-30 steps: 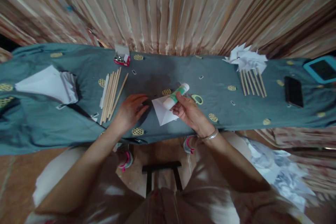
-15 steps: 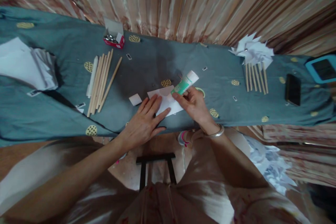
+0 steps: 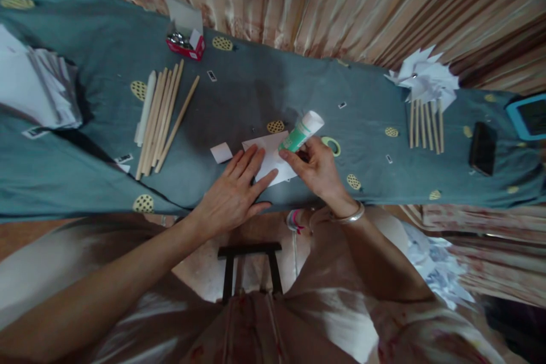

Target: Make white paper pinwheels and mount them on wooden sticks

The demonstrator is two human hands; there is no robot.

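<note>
A sheet of white paper [image 3: 279, 173] lies on the cloth in front of me. My left hand [image 3: 234, 187] rests on its left part, palm down with the fingers spread. In my right hand [image 3: 315, 170] is a green and white glue stick [image 3: 300, 132], tilted with its lower end at the paper. My thumb and fingers hide that lower end, so I cannot see the tip. A small white paper square [image 3: 220, 152] sits just left of the sheet. Right behind my right hand lies a pale green ring [image 3: 331, 146], perhaps a tape roll.
Left are a paper stack [image 3: 29, 88], several wooden sticks [image 3: 164, 119], a white stick [image 3: 146, 107] and a red box [image 3: 186, 45] of shiny metal pieces. Right are paper pinwheels [image 3: 426, 77], a dark phone [image 3: 483, 148] and a blue-framed device [image 3: 529, 118]. More folded paper [image 3: 439, 264] is low right.
The view has shifted and tilted slightly. My left hand stays flat on the paper, and my right hand keeps the glue stick at nearly the same spot, a little more upright.
</note>
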